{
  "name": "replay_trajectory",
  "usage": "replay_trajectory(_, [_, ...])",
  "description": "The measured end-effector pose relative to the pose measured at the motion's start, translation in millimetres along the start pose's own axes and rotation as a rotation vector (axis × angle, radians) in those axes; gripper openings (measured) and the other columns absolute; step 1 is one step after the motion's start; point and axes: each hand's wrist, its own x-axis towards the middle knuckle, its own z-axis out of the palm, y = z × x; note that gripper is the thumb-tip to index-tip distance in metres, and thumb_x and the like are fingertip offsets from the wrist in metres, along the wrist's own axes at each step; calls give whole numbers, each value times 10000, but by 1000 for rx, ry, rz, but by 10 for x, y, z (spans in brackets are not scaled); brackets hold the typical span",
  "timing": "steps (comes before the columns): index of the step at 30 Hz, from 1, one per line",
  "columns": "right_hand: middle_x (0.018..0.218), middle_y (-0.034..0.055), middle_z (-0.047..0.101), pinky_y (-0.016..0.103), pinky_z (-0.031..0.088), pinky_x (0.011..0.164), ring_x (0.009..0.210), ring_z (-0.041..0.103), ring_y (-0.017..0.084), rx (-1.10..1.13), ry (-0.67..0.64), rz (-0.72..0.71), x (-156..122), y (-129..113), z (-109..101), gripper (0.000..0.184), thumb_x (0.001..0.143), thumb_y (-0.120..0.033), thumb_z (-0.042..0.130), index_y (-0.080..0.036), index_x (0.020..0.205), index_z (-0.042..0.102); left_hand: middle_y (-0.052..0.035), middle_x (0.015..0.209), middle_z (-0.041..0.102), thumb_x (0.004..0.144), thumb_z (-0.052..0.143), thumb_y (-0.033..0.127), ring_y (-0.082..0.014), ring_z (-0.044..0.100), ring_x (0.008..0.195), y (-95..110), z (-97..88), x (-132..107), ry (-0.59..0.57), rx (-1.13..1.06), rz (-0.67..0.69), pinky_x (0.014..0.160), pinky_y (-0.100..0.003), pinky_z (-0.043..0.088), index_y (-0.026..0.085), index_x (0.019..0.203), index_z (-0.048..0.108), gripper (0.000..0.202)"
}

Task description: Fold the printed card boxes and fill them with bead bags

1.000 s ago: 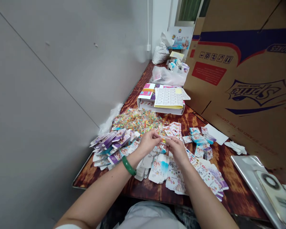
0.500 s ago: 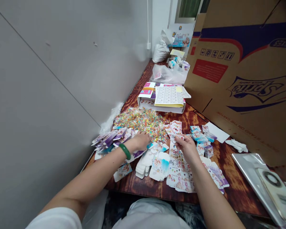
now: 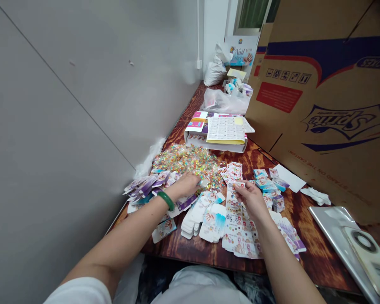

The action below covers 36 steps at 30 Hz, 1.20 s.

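My left hand [image 3: 187, 184], with a green bangle [image 3: 166, 200] on the wrist, is at the near edge of a pile of small clear packets with multicoloured contents [image 3: 180, 156]. Its fingers are pinched together, and a small clear packet [image 3: 204, 183] shows at the fingertips. My right hand [image 3: 249, 197] grips a printed sticker card [image 3: 236, 185] between thumb and fingers. Beneath it lie overlapping rows of sticker cards [image 3: 237, 232]. Between the hands are flat, unfolded small boxes [image 3: 213, 221] in white and blue. Purple flat boxes [image 3: 145, 188] lie left of my left hand.
Folded small boxes [image 3: 266, 181] stand to the right, beside white paper [image 3: 288, 177]. A phone [image 3: 365, 257] rests on a silver packet [image 3: 327, 223]. A large carton [image 3: 329, 93] borders the right, a grey wall [image 3: 82, 105] the left. Behind the pile sits a box with printed sheets [image 3: 226, 130].
My left hand has drawn its fingers together, and a clear packet now shows at their tips. My right hand still holds the sticker card. The view has shifted slightly.
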Motion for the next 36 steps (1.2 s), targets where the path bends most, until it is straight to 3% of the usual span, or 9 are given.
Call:
replay_trajectory(4, [521, -38, 548, 214, 279, 409, 432, 434, 88, -33, 17, -40, -48, -70, -6, 305, 575, -337, 767, -175, 785, 617, -89, 975, 637, 855, 441, 327, -204, 578, 898, 64, -138, -31, 68, -218, 26, 782, -310, 456, 156, 1061, 576, 300])
replay_trajectory(9, [548, -37, 553, 218, 296, 423, 438, 428, 86, -27, -63, -126, -145, -280, 194, 305, 617, -351, 740, -194, 843, 608, -82, 1056, 605, 783, 561, 401, -184, 595, 862, 317, -124, -197, -160, -1120, 32, 598, -248, 512, 184, 1126, 554, 406])
replay_trajectory(13, [570, -32, 561, 219, 317, 435, 455, 431, 85, -107, -37, -203, -142, -339, 349, 258, 627, -345, 727, -197, 806, 613, -54, 912, 598, 722, 642, 407, -146, 598, 721, 510, -12, -295, -226, -1377, 7, 488, -214, 495, 161, 991, 595, 368])
replay_trajectory(17, [575, -27, 576, 211, 267, 399, 430, 405, 78, -187, -29, -171, -84, -294, 305, 258, 610, -339, 733, -198, 800, 630, -59, 906, 591, 749, 595, 487, -176, 646, 662, 622, 92, -335, -232, -1601, -50, 450, -245, 497, 182, 1037, 520, 426])
replay_trajectory(22, [482, -44, 535, 199, 214, 367, 373, 359, 55, -295, -197, 10, -74, -314, 217, 219, 578, -295, 743, -173, 731, 645, -16, 675, 597, 801, 432, 611, -123, 581, 483, 759, 148, -316, -28, -1567, -233, 345, -173, 342, 177, 992, 526, 484])
replay_trajectory(25, [473, -53, 544, 197, 198, 346, 334, 353, 49, -255, -201, 53, -125, -334, 251, 245, 550, -290, 753, -176, 716, 613, 9, 596, 575, 786, 454, 614, -94, 519, 432, 836, 118, -290, 54, -1517, -289, 336, -167, 248, 172, 911, 560, 471])
replay_trajectory(28, [409, -68, 508, 193, 189, 328, 300, 347, 53, -264, -236, 65, -195, -344, 274, 248, 592, -344, 724, -177, 709, 583, 18, 589, 570, 763, 521, 576, -82, 488, 445, 873, 83, -280, 63, -1538, -339, 372, -168, 288, 174, 842, 579, 414])
replay_trajectory(33, [353, -48, 506, 198, 254, 335, 277, 335, 70, -389, -662, 219, -253, -371, 184, 259, 767, -412, 535, -191, 641, 485, 32, 591, 530, 718, 596, 540, -91, 490, 501, 884, 88, -297, 69, -1516, -392, 430, -195, 389, 173, 793, 596, 375])
replay_trajectory(36, [332, -63, 462, 206, 260, 349, 276, 309, 75, -475, -688, 205, -242, -349, 165, 252, 795, -370, 475, -206, 607, 435, 30, 603, 522, 719, 593, 543, -93, 488, 504, 891, 103, -293, 70, -1488, -374, 418, -193, 377, 177, 805, 603, 376])
